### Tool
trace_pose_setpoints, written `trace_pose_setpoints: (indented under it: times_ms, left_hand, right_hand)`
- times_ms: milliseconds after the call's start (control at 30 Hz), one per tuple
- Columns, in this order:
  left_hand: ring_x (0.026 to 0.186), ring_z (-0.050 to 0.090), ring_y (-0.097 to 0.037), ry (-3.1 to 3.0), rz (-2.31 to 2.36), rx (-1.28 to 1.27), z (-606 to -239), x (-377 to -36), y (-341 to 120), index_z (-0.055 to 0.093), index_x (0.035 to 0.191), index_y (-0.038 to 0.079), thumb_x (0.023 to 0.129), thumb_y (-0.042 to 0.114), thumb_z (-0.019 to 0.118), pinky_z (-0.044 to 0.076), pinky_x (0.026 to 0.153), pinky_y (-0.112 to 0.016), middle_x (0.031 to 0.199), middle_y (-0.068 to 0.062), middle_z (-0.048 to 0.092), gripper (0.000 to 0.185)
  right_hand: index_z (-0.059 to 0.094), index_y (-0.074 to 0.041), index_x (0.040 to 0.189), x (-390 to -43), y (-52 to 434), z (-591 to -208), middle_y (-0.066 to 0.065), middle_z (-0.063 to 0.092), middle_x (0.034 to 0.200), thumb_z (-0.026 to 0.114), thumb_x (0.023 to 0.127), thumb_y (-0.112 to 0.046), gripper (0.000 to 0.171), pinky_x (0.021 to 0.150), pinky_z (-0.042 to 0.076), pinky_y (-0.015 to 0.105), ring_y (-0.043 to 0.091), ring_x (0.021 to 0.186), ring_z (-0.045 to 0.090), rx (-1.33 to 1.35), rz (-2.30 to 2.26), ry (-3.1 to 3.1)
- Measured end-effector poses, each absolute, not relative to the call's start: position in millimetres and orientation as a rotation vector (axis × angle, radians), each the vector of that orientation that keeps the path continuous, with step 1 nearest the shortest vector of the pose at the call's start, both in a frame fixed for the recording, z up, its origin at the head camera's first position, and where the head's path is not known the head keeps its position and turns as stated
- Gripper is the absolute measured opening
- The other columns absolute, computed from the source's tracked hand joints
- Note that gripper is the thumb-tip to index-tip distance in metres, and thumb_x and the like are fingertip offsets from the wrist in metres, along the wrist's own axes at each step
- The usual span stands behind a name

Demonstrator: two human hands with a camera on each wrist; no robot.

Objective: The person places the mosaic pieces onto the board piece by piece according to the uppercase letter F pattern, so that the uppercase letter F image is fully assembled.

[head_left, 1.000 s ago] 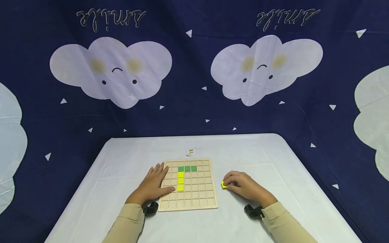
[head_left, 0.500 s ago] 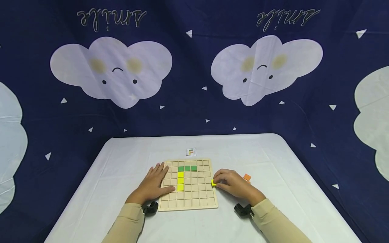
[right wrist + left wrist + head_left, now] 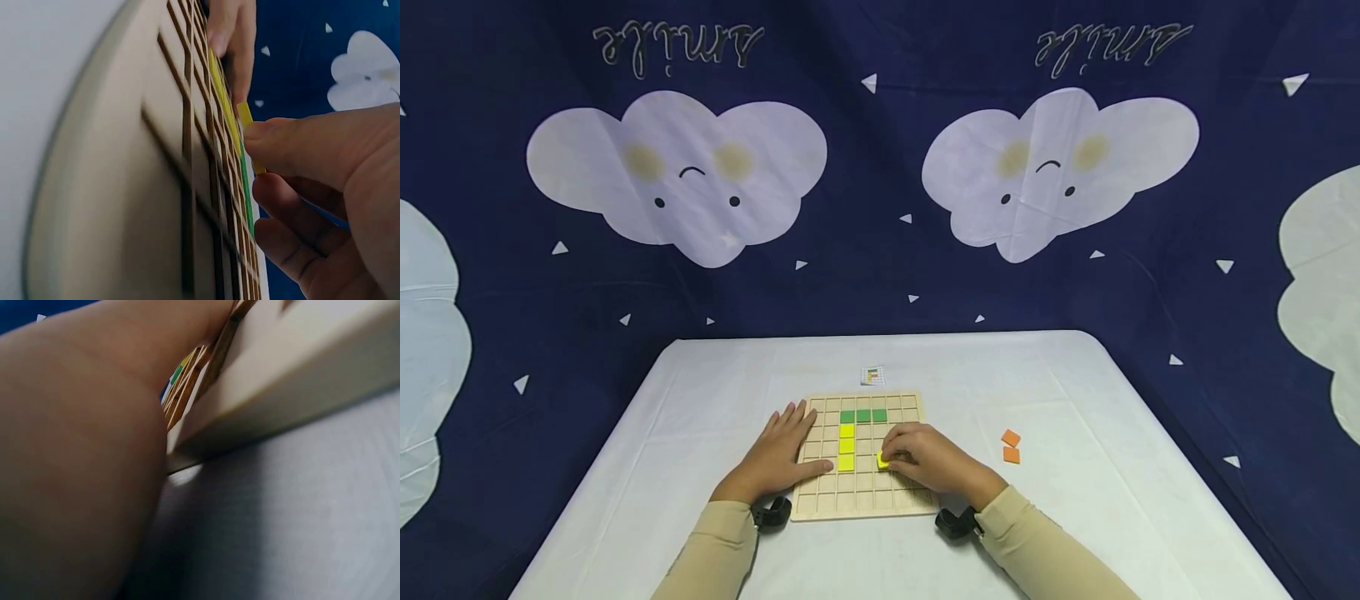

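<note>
A wooden grid board lies on the white table. In its cells sit a row of green tiles and, running down from the row's left end, a column of yellow tiles. My left hand rests spread on the board's left edge, its thumb beside the lowest yellow tile. Over the right half of the board, my right hand pinches one yellow square tile between thumb and fingers. That tile appears a short way right of the yellow column in the head view.
Two orange tiles lie on the table right of the board. A small printed card with a coloured grid pattern lies beyond the board's far edge. A dark blue cloth with clouds hangs behind the table.
My right hand has carried the yellow tile leftward from the table to over the board. The orange tiles it covered now show. My left hand has stayed in place.
</note>
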State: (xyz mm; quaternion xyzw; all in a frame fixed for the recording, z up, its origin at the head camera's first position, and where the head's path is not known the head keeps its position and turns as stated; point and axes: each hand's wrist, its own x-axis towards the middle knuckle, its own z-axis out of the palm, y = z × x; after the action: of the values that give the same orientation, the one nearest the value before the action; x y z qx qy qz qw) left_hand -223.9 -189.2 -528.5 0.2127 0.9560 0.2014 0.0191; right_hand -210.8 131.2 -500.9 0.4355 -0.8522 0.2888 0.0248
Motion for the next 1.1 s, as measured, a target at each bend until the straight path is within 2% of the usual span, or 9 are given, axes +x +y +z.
trace_pose_setpoints:
  times_ms: [167, 500, 767, 1100]
  left_hand:
    - [0.158, 0.011, -0.037, 2.966, 0.616, 0.657, -529, -224, -189, 0.035, 0.163, 0.0, 0.088, 0.077, 0.064, 0.005, 0.127, -0.052, 0.17, -0.022, 0.021, 0.111]
    - [0.158, 0.01, -0.037, 2.954, 0.606, 0.664, -527, -223, -190, 0.033, 0.164, 0.001, 0.09, 0.076, 0.063, 0.005, 0.127, -0.053, 0.171, -0.021, 0.019, 0.109]
    - [0.158, 0.009, -0.036, 2.942, 0.623, 0.663, -527, -223, -191, 0.032, 0.165, 0.002, 0.09, 0.076, 0.063, 0.004, 0.127, -0.053, 0.171, -0.021, 0.018, 0.109]
    - [0.159, 0.009, -0.036, 2.945, 0.624, 0.662, -528, -225, -191, 0.033, 0.164, 0.002, 0.09, 0.076, 0.063, 0.004, 0.127, -0.052, 0.171, -0.021, 0.019, 0.109]
  right_hand:
    - [0.08, -0.009, 0.101, -206, 110, -501, -0.006, 0.068, 0.112, 0.081, 0.095, -0.006, 0.008, 0.095, 0.053, 0.024, 0.008, 0.107, 0.064, 1.399, 0.867, -2.642]
    - [0.081, -0.012, 0.102, -196, 82, -498, -0.008, 0.069, 0.11, 0.081, 0.096, -0.012, 0.007, 0.101, 0.048, 0.02, 0.003, 0.108, 0.063, 1.457, 0.782, -2.625]
    - [0.08, -0.009, 0.1, -194, 72, -499, -0.003, 0.069, 0.107, 0.082, 0.094, -0.009, 0.005, 0.097, 0.049, 0.017, 0.004, 0.104, 0.064, 1.47, 0.793, -2.603]
    - [0.08, -0.011, 0.096, -192, 66, -504, -0.006, 0.069, 0.103, 0.085, 0.092, -0.009, 0.007, 0.092, 0.05, 0.017, 0.002, 0.097, 0.063, 1.399, 0.734, -2.638]
